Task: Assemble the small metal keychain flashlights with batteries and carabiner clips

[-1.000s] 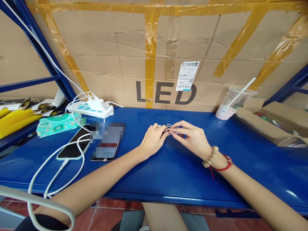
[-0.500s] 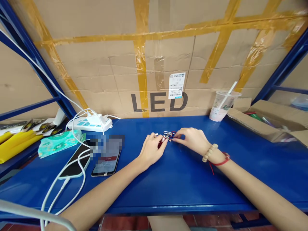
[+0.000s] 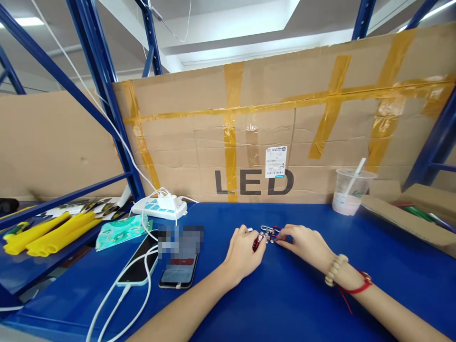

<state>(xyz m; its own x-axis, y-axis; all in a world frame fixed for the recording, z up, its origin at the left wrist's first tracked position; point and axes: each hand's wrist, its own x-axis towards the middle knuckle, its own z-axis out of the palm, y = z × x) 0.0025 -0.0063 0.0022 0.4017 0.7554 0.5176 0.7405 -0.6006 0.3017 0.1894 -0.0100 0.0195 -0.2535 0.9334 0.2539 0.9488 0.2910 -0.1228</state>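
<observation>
Your left hand (image 3: 245, 251) grips the red trinket (image 3: 256, 243) low over the blue table (image 3: 285, 299), probably to steady it, while your right hand (image 3: 302, 243), fingers narrowed, sits beside the metal bits (image 3: 268, 235) (whether it pinches any, I can't tell).

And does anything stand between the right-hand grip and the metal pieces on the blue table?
Nothing visible does. The right-hand grip is close beside the metal pieces; the cup stands farther back, to the right.
</observation>
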